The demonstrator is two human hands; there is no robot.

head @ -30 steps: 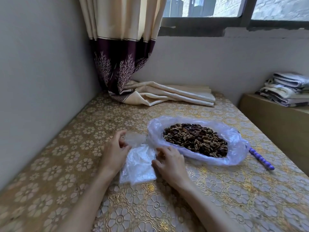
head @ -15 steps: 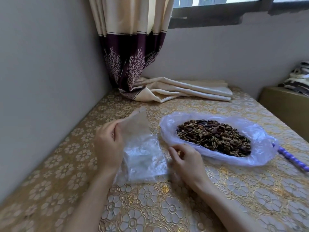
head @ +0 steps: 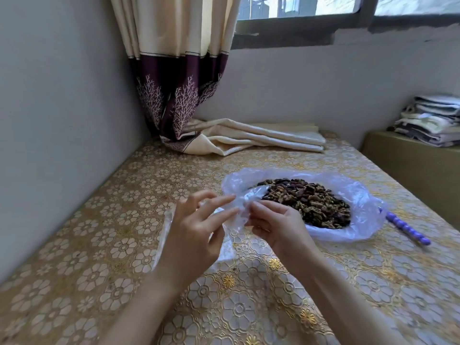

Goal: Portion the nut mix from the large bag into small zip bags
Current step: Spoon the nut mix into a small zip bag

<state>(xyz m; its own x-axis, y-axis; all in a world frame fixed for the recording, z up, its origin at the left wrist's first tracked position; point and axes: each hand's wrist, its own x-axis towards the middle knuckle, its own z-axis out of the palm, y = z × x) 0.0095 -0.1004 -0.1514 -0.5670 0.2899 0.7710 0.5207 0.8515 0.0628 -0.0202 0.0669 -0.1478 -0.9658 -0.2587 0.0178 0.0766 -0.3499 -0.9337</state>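
Both of your hands are raised just above the table, working a small clear plastic zip bag (head: 235, 212) between them. Your left hand (head: 196, 235) has its fingers (head: 219, 201) spread and mostly straight, the tips touching the crinkled film near its upper edge; whether the thumb pinches the plastic from behind you cannot tell, since the hand hides it. Your right hand (head: 276, 226) has its fingers curled in, pinching the bag's right edge. More clear plastic (head: 164, 235) trails down to the left and beneath your left hand, reaching the tabletop; whether it is the same bag or a stack of spare ones is not clear. Just beyond your right hand lies the large translucent white plastic bag (head: 358, 205), spread open flat, with a heap of the brown and dark nut mix (head: 311, 202) in its middle. A purple beaded stick (head: 403, 226) lies at that bag's right edge, partly tucked under it. All of this rests on the table's gold floral embossed cloth (head: 124, 245). At the far side, a cream and maroon curtain (head: 179, 78) hangs into the corner, its hem pooled on the table beside a folded cream cloth (head: 268, 139). On a tan ledge (head: 410, 158) to the right sits a stack of folded fabrics (head: 433, 120).
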